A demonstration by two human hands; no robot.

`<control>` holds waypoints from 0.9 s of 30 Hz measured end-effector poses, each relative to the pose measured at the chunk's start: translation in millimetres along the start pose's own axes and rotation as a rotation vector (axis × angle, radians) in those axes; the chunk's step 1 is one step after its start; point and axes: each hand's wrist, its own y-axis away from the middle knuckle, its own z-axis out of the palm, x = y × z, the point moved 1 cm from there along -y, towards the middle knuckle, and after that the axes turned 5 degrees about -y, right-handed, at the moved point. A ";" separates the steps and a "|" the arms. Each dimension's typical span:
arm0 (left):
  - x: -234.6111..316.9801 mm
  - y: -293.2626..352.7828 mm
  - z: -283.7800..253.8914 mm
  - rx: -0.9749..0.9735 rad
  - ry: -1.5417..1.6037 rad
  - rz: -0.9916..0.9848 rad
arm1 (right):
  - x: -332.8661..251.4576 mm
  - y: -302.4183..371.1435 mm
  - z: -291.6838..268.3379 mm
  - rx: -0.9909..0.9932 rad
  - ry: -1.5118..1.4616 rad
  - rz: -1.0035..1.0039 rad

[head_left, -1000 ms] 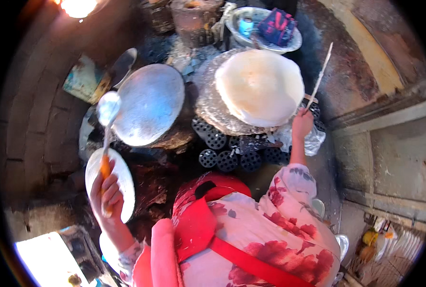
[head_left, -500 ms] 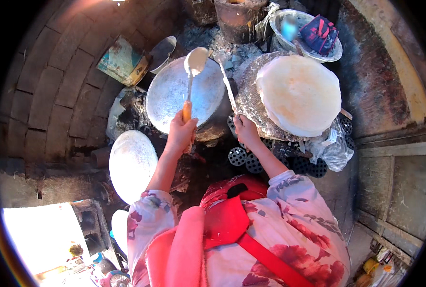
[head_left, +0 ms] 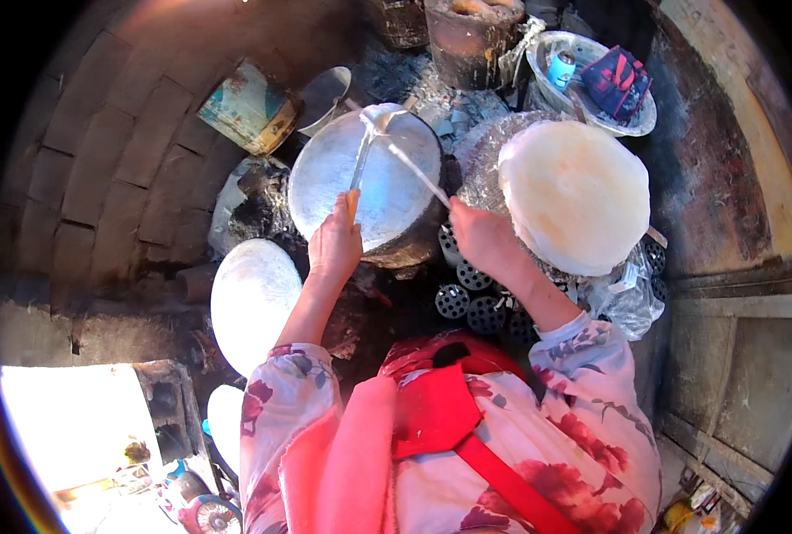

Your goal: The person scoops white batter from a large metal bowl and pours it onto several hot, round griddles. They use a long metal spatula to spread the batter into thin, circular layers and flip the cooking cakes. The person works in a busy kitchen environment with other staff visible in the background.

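My left hand [head_left: 335,242] is closed round the wooden handle of a ladle [head_left: 360,158], whose bowl carries pale, thick batter. In my right hand [head_left: 485,238] is a thin, whitish batter-coated stick [head_left: 416,171], its far part meeting the ladle's bowl. Both tools are over a round, pale-grey griddle [head_left: 320,200]. To the right, close beyond my right hand, a stack of round, cream-coloured flatbreads [head_left: 576,198] lies on a larger round woven-looking base [head_left: 485,158]. Left of my left forearm leans a big whitish disc [head_left: 252,303].
Perforated coal briquettes [head_left: 452,301] stand below my right hand, beside crumpled clear plastic [head_left: 632,298]. Behind are a paint-stained bucket [head_left: 243,109], a metal basin [head_left: 323,93], a clay stove [head_left: 474,44] and a wide bowl [head_left: 641,120] holding a blue can [head_left: 561,69] and a dark bag [head_left: 617,82].
The stick in my right hand has swung left across the ladle's bowl, and my right hand has turned with it. The whole view has shifted slightly.
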 end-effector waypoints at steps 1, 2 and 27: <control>-1.8 0.6 -1.7 -0.007 0.009 -0.006 | -1.8 -6.1 -10.3 -0.049 0.031 0.035; -2.6 1.2 -3.2 -0.015 0.017 -0.013 | 0.6 -11.9 -11.1 -0.039 0.042 0.063; -9.4 -16.9 38.9 0.017 0.753 -0.123 | 21.7 -2.6 104.5 0.125 -0.425 0.397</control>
